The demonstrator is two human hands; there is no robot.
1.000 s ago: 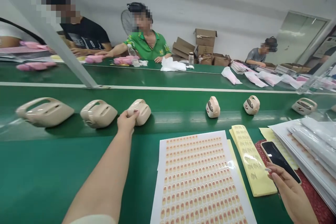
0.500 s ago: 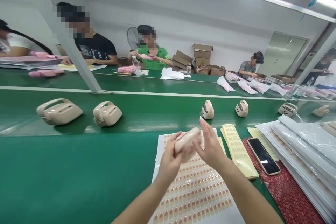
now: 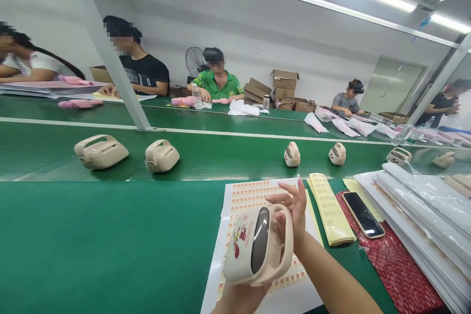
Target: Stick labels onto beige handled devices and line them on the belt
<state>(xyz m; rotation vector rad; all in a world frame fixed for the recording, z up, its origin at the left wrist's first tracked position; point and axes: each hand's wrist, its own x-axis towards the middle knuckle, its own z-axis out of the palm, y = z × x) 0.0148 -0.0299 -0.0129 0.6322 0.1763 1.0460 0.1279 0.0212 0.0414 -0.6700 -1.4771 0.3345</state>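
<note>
At six o'clock the left hand (image 3: 246,297) grips a device (image 3: 245,255); the right hand (image 3: 297,208) is loosely spread by its handle (image 3: 289,245), contact unclear. Work looks unfinished: stickers (image 3: 250,191) remain, and two devices (image 3: 162,158) sit untouched at ten o'clock.

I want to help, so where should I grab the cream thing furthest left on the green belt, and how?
Probably by the arched handle of that cream thing, reaching down from above on the near side. The handle rises over the body with an open gap beneath, so fingers could likely slip through, and nothing covers it.
</note>
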